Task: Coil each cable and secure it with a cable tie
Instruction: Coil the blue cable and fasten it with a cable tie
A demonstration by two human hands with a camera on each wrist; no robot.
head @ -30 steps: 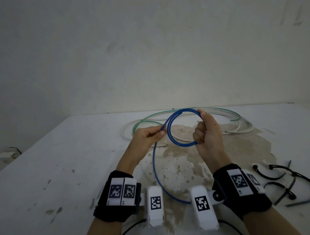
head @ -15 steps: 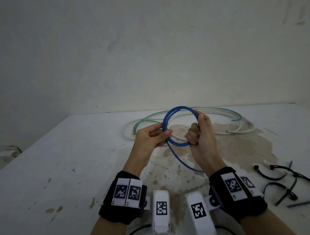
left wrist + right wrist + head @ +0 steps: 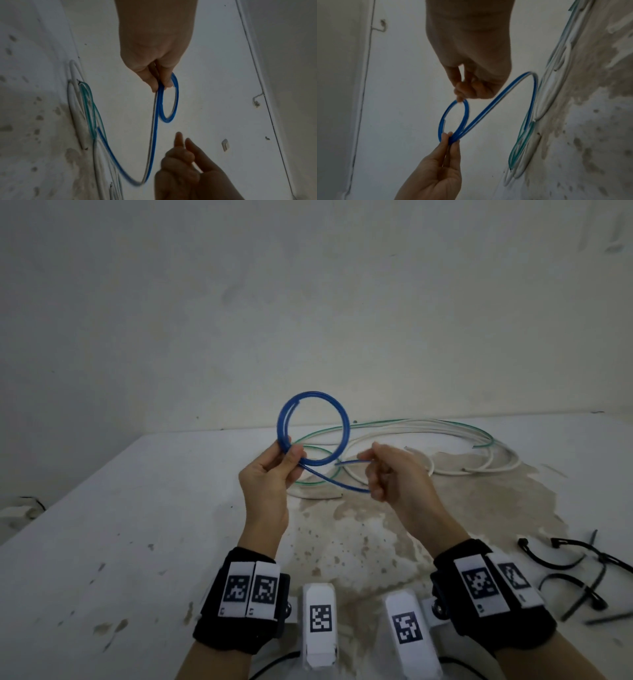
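One cable out of the bunch is getting coiled so far, and it's not even done yet. The blue cable (image 3: 313, 433) is sitting in a couple of loops up in the air over the counter (image 3: 102, 525), with the left hand (image 3: 270, 474) pinching the loops together at their lower left edge, thumb and fingers curled onto the strands. A loose tail is trailing from that pinch down to the right, bending back on itself, and the right hand (image 3: 390, 474) is holding that bend with its fingers curled around it, just right of the coil and a bit lower. I'd say one more wrap is needed before it's ready for tying. No tie is on it yet. The black cable ties (image 3: 579, 573) are lying on the counter at the near right, well apart from both hands. The white and green cables (image 3: 445, 433) are lying uncoiled at the far side, so most of the job is still waiting.
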